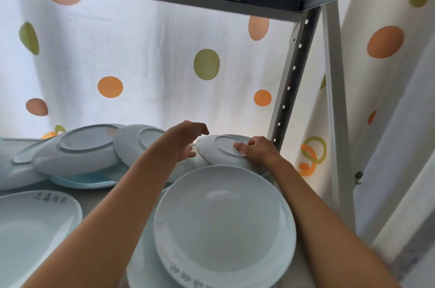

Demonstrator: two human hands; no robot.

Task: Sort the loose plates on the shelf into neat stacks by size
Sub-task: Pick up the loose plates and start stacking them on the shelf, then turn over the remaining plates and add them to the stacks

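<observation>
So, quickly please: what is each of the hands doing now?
Left hand: open, fingers loosely curled, holding nothing, beside the upside-down plate.
Right hand: gripping that plate's right edge, thumb on its underside.

Pale plates [77,146] lie overturned and overlapping behind an upright stack [223,224].

Both arms outstretched; left hand [186,140] loosely curled, right hand [257,150] gripping.
</observation>
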